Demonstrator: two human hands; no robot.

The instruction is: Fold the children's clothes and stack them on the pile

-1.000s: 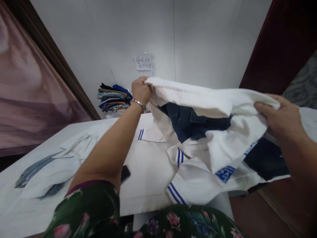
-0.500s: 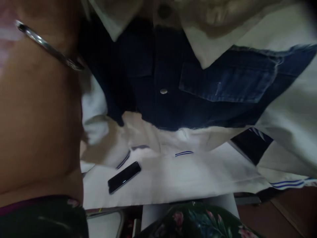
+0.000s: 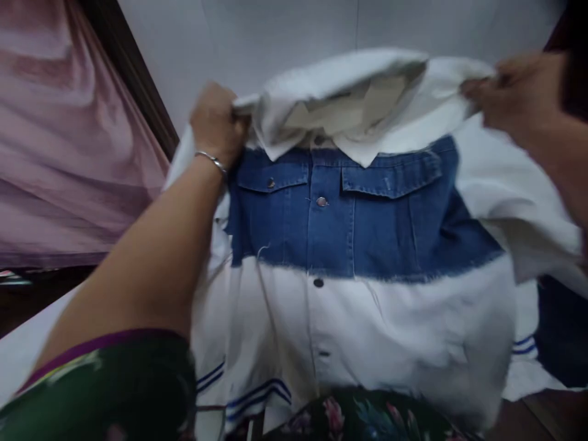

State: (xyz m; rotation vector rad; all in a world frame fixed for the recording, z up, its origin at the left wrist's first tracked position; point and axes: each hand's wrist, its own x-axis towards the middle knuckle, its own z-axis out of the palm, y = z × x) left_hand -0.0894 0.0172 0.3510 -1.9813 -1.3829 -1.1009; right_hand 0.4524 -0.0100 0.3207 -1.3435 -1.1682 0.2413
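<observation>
A white jacket with a blue denim chest panel (image 3: 381,239) hangs spread out in front of me, buttoned, its collar up. My left hand (image 3: 217,122), with a silver bangle (image 3: 211,160) at the wrist, is closed around the shoulder on the left of the view. On the other side, my right hand (image 3: 514,89) pinches the opposite shoulder and is blurred by motion. Two flap pockets and metal buttons show on the denim, and loose threads dangle from its frayed lower edge. Blue stripes mark the cuffs near the bottom.
Pink cloth (image 3: 73,147) drapes at the left beside a dark post. Behind the jacket stands a pale wall (image 3: 294,30). A white surface (image 3: 41,324) shows at lower left, and dark fabric (image 3: 563,331) hangs at lower right.
The jacket, earlier close to the camera and above the white surface, now hangs farther off with its whole front showing. Both hands have come into view. The phone is no longer visible.
</observation>
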